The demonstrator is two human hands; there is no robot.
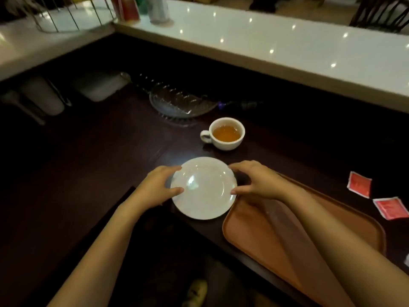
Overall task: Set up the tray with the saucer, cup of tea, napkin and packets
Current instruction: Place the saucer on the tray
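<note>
A white saucer (203, 188) is gripped at both sides, my left hand (158, 187) on its left rim and my right hand (254, 181) on its right rim. It sits just left of the brown tray (254, 235), over the dark counter's front edge. A white cup of tea (225, 134) stands on the counter behind the saucer, handle to the left. Two red packets (359, 184) (391, 208) lie to the right of the tray. No napkin is visible.
A glass dish (179, 101) lies behind the cup. White containers (97, 87) stand at the back left under a raised white ledge (265, 38) carrying bottles and a wire rack. A shoe (197, 291) shows on the floor below.
</note>
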